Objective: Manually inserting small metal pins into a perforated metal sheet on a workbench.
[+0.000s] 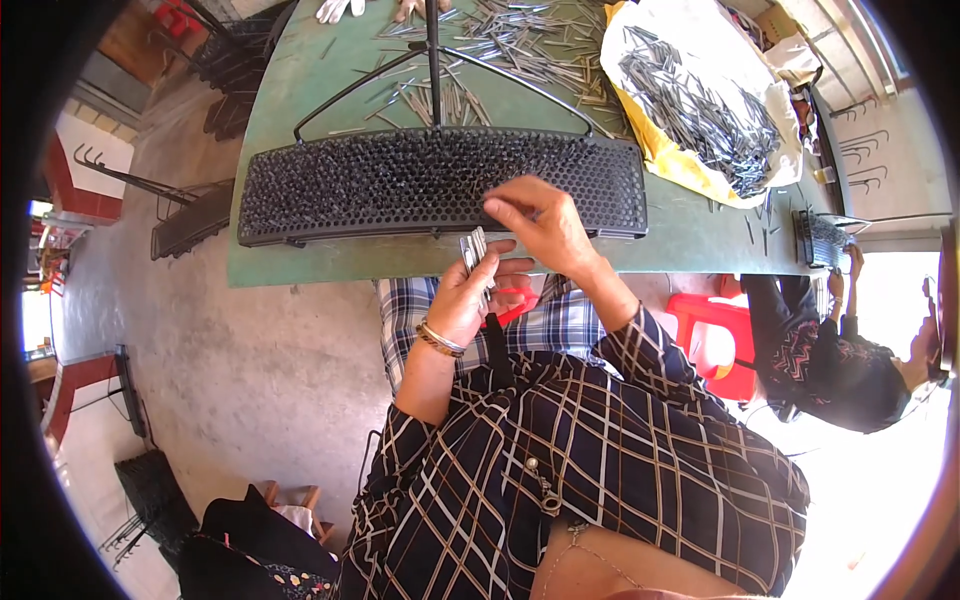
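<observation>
My left hand is closed round a small bundle of thin metal rods, their silvery ends sticking up past the fingers. Just right of it, my right hand is raised at the front edge of a long black perforated rack, thumb and forefinger brought together. Whatever lies between those fingertips is too small to make out. Rows of round holes cover the rack, and many on its left and middle look filled with rods. A black wire handle rises from its far side.
The rack stands on a green table. Loose rods lie scattered behind it, and a white and yellow sack at the right bears a heap of them. Another person works at the far right beside a red stool. More racks stand left.
</observation>
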Tool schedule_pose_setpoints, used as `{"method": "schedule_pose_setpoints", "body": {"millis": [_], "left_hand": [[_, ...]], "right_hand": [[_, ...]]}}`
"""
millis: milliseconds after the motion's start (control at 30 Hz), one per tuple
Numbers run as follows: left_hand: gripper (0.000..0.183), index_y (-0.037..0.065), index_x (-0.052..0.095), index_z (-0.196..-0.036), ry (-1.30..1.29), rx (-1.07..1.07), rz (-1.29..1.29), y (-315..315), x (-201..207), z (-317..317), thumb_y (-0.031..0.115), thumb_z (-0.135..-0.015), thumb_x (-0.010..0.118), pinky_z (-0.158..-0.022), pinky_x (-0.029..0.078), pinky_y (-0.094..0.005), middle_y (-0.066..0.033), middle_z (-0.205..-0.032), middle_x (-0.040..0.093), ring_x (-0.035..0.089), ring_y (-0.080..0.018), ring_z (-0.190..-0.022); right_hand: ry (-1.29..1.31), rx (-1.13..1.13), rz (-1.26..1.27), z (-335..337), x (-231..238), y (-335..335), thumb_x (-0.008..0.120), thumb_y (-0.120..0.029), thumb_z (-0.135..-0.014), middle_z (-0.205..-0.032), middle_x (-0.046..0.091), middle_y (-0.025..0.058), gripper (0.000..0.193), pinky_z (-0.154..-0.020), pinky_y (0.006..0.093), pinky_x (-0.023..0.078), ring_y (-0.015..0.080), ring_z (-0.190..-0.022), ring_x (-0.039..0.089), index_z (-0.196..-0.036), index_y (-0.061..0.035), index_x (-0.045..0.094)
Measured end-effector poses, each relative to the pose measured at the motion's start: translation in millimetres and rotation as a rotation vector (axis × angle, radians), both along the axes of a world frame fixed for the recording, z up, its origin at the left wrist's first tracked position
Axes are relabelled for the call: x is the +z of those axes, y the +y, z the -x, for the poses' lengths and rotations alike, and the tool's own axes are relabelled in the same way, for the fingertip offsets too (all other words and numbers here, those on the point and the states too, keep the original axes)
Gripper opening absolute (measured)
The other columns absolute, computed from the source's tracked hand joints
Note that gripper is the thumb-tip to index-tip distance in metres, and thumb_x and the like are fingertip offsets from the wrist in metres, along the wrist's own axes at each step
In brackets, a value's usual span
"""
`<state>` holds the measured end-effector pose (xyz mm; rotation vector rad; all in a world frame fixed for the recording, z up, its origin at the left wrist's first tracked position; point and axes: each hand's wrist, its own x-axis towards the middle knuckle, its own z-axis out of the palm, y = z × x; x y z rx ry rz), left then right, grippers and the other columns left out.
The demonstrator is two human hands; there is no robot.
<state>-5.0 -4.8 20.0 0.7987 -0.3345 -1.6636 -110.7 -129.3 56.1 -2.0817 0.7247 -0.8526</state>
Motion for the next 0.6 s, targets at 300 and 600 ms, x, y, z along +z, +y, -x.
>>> {"method": "schedule_pose_setpoints", "body": {"millis": [300,600], "left_hand": [[0.035,-0.003,0.048,-0.117,-0.039,-0.006,0.027,-5,2,7,0.025,-0.097,0.046,-0.073,0.057,-0.0319,-0.0170,-0.105,0.062,0.065,-0.0206,-0.087],[0.035,-0.004,0.048,-0.118,-0.039,0.011,-0.046,-10,1,11,0.024,-0.096,0.046,-0.071,0.057,-0.0306,-0.0177,-0.106,0.062,0.064,-0.0193,-0.086]], "right_hand": [[0.110,0.032,-0.707,20,5,6,0.068,-0.014,-0.083,-0.074,0.065,0.0037,0.019,-0.060,0.0216,0.047,0.0061,-0.069,0.058,-0.090,0.0034,0.067],[-0.144,-0.183,-0.325,1,9,-15,0.069,-0.014,-0.081,-0.081,0.068,0.0084,0.022,-0.066,0.0236,0.050,0.0090,-0.072,0.062,-0.096,0.0011,0.065]]}}
